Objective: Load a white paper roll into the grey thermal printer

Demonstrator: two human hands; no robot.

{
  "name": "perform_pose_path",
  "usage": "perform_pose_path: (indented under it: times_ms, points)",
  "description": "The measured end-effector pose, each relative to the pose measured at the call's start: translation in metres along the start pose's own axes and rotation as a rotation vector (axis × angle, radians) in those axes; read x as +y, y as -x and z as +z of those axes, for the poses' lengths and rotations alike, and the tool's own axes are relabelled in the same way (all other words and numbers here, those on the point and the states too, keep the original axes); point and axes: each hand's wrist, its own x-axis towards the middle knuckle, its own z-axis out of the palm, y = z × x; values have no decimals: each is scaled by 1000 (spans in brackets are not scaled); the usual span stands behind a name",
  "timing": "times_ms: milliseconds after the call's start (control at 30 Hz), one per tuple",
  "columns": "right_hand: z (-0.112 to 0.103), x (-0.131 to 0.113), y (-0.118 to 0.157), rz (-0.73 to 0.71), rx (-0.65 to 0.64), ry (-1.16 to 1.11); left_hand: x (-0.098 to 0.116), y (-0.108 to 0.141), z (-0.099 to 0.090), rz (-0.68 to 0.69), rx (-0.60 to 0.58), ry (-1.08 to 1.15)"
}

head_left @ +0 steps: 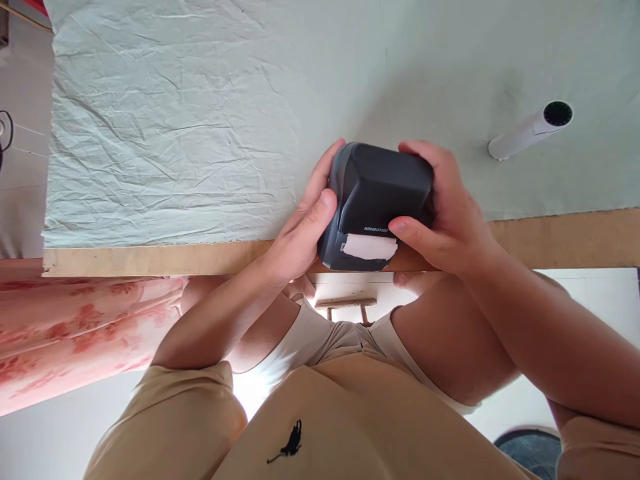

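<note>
A dark label printer (393, 183) with "NIIMBOT" lettering is held between my two hands, over the near edge of the table. A torn-edged strip of white label paper (370, 247) sticks out of its slot on the side facing me. My left hand (305, 227) grips the printer's left side, thumb on the near face. Around the right side wraps my right hand (450, 207), its thumb lying on the front just above the paper slot. The fingers under and behind the printer are partly hidden.
A white paper roll or tube (530, 131) stands on the right of the table, its dark round end showing. Wrinkled pale green cloth (175, 133) covers the table, with a brown cardboard edge (150, 260) along the front. Pink floral fabric (90, 327) hangs at the left.
</note>
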Motion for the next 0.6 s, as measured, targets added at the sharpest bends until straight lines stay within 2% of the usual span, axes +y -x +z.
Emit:
perform_pose_path:
  times_ms: [100,233,433,600]
  points:
    - [1,1,3,44,-9,-12,-6,-2,1,23,25,38]
    - [1,-1,4,8,-22,28,-8,0,3,59,66,48]
    - [0,-5,1,-33,-19,55,-2,-3,15,-39,162,59]
    - [-6,-8,0,-39,-29,51,1,-4,14,2,142,116]
